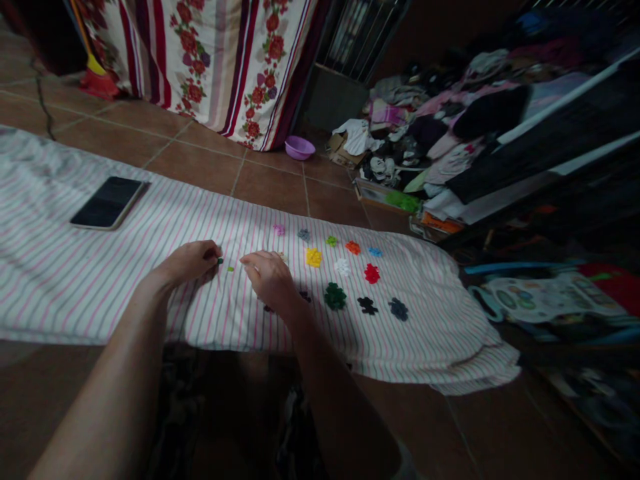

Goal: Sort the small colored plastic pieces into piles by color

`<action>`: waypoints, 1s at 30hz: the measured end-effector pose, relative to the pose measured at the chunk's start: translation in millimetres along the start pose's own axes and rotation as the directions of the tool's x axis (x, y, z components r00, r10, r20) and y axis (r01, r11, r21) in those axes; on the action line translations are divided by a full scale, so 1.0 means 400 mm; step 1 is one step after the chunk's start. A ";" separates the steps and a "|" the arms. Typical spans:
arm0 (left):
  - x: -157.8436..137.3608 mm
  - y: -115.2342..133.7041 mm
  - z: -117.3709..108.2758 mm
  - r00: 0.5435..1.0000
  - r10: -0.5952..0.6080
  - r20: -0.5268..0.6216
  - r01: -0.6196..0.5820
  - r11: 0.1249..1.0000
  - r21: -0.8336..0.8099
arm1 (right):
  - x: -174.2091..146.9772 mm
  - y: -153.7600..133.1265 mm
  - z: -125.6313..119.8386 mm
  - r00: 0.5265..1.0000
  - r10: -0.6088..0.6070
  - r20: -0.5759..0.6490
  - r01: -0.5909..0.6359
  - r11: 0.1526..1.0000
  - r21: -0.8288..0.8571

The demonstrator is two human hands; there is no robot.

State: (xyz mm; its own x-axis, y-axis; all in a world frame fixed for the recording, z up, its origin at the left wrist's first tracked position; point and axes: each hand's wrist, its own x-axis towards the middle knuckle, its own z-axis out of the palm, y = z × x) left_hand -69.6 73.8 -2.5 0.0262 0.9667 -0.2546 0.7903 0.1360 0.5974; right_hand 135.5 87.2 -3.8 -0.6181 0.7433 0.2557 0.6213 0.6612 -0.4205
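Note:
My left hand (193, 258) is closed in a pinch, with a small dark green plastic piece (220, 261) at its fingertips, just above the striped cloth. A tiny lime green piece (231, 269) lies on the cloth between my hands. To its right is my right hand (270, 277), fingers drawn together; whatever they hold, if anything, is too small to make out. Beyond that hand are small piles sorted by colour: yellow pieces (314, 257), white pieces (343, 267), red pieces (371, 273) and dark green pieces (335, 296). My right hand and wrist partly cover a beige pile and a dark brown one.
The striped cloth (165, 207) covers a long, low surface. A phone (109, 203) lies at its left. More piles include orange pieces (353, 247) and black pieces (367, 305). On the tiled floor are a purple basin (299, 147) and heaped clothes (440, 127).

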 end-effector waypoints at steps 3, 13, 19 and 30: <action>-0.002 -0.005 -0.002 1.000 0.021 0.010 -0.021 1.000 0.007 | 0.021 -0.023 0.027 0.999 -0.037 0.024 0.037 0.999 0.015; -0.014 -0.002 -0.012 0.999 0.022 -0.043 -0.016 0.991 0.132 | 0.083 -0.086 0.086 0.977 0.140 0.160 -0.126 0.988 -0.094; -0.019 -0.011 -0.020 1.000 0.000 -0.004 0.000 0.996 0.086 | 0.092 -0.103 0.094 0.973 0.190 0.131 -0.166 0.971 -0.172; -0.021 -0.019 -0.026 0.999 0.036 0.026 -0.036 0.999 -0.003 | 0.089 -0.073 0.103 0.982 0.188 0.017 -0.188 0.981 -0.039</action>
State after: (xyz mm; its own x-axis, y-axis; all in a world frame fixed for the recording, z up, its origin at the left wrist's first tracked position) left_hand -82.2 66.8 2.9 0.0702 0.9650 -0.2527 0.7871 0.1021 0.6083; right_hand 75.4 90.0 -18.2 -0.4979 0.8528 0.1575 0.7445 0.5134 -0.4267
